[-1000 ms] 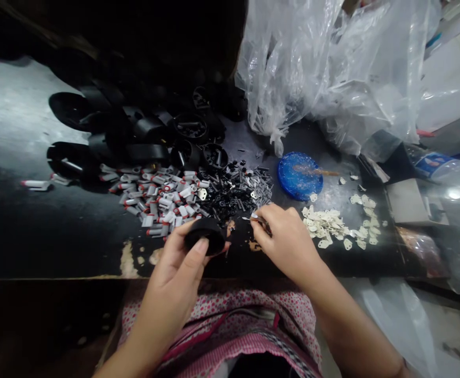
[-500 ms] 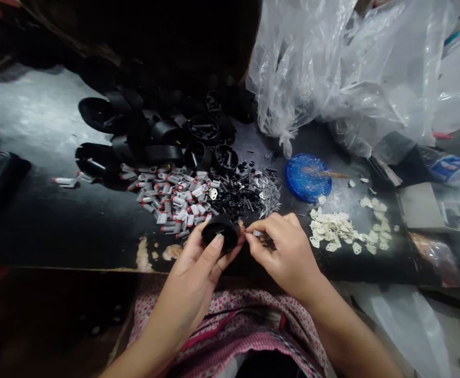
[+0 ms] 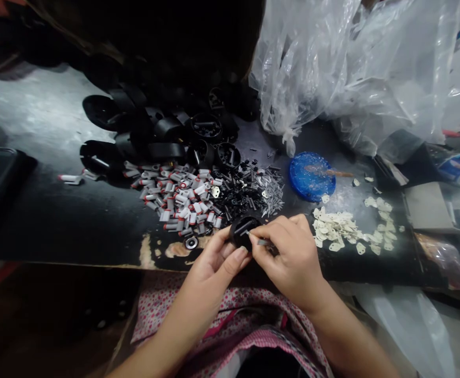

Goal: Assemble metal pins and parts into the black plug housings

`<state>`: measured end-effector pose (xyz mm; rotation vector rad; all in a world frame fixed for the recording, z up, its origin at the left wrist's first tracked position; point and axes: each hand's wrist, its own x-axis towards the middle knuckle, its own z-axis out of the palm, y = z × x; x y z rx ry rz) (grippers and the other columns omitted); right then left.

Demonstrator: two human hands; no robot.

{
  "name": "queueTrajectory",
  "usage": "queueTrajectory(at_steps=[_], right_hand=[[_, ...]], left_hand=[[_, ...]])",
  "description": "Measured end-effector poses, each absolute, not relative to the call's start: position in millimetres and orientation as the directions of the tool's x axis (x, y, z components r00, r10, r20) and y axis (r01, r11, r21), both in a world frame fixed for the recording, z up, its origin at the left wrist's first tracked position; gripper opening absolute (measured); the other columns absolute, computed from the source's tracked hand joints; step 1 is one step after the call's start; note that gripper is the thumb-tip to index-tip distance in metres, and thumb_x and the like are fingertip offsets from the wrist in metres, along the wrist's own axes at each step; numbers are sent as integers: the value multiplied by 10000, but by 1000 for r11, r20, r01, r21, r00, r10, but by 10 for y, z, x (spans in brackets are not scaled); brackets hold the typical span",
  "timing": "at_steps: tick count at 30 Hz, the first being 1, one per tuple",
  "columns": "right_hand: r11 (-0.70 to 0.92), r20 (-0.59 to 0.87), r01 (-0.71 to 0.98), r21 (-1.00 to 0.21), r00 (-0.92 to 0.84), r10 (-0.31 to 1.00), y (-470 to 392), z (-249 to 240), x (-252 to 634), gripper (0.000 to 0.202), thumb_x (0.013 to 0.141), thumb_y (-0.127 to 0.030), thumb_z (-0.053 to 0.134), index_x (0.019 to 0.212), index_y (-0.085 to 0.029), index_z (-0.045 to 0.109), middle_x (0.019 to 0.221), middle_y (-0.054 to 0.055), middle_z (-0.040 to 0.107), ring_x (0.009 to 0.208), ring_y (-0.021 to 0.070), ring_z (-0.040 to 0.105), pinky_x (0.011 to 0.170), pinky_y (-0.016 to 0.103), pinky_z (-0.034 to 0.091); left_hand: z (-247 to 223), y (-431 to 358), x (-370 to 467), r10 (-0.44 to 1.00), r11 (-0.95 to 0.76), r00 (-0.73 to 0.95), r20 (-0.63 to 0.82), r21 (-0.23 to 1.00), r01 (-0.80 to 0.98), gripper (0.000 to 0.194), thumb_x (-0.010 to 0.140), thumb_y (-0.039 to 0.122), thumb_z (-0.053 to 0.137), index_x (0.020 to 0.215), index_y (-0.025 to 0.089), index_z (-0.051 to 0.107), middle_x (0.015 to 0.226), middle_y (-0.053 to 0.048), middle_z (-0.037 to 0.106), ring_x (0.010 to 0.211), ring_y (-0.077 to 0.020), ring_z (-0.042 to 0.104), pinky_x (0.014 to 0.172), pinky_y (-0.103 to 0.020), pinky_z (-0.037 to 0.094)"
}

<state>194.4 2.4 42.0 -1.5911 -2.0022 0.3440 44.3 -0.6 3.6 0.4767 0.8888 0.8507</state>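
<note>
Black cup (image 3: 233, 230) partly behind right hand (image 3: 288, 249)

Light is dim, pale glare whitens the left tabletop (image 3: 43, 107), and edges blur.

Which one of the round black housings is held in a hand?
The housing in the left hand, with the right hand at its opening; the other housings are grouped farther back on the table.
</note>
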Motion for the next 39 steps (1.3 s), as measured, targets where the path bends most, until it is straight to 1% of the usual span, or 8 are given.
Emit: queueTrajectory(at_steps=[8,15,18,21,25,29,33,39], right_hand=[[265,160,867,-421,-216,963,33,457,1937,187,912,-146,511,783,-169,645,743,20,672,679,143,549,736,342,300],[129,27,860,-493,-133,991,-38,617,2267,166,981,-243,525,955,-220,687,900,4,745,811,145,632,783,333,328],[-147,81,948,-281,176,981,-6,638,2696,199,981,-271,506,924,-212,688,933,45,728,844,193,626,781,355,334],[-266,32,964,0,265,964,63,551,3008,190,941,-286,551,841,-183,675,865,66,679,758,206,592,701,338,304],[-203,-26,979,26,204,979,75,454,3010,170,928,-256,579,803,-174,660,852,59,663,736,196,588,704,336,309],[-157,-42,984,-85,154,987,8,497,2789,185,962,-270,554,829,-186,652,865,46,680,779,194,603,762,359,334],[-107,-77,918,-382,83,994,-17,534,2498,229,944,-298,594,741,-192,597,773,9,651,713,157,555,733,333,347],[-37,-83,716,-697,-29,996,51,456,2142,173,847,-225,677,745,-200,540,754,-35,599,686,125,528,697,292,369]], left_hand=[[31,52,391,819,548,366,-443,793,-267,289,828,333,736,1110,286,692,1146,-24,752,1154,-249,658,1067,-385,467],[-87,26,365,756,645,371,-539,710,-283,457,797,370,753,1238,302,656,1344,-28,664,1182,-254,649,948,-266,551],[-35,19,421,775,629,334,-537,706,-324,417,821,386,718,1215,257,665,1300,-66,688,1173,-289,652,986,-329,542],[28,24,460,793,608,305,-528,719,-337,393,827,389,706,1190,243,670,1277,-84,697,1171,-316,651,1022,-394,521],[41,45,458,786,616,312,-534,715,-330,370,833,398,703,1173,253,677,1301,-70,686,1171,-297,653,1010,-349,528],[31,38,470,783,622,312,-538,694,-364,397,839,386,697,1209,246,661,1265,-79,704,1148,-304,666,1037,-411,510],[57,-12,538,796,599,262,-546,643,-477,358,863,346,680,1208,251,654,1244,-65,716,1154,-281,664,1084,-450,462],[138,34,537,762,633,354,-542,506,-586,210,904,292,639,1084,212,709,1171,-84,742,1073,-235,696,958,-369,563]])
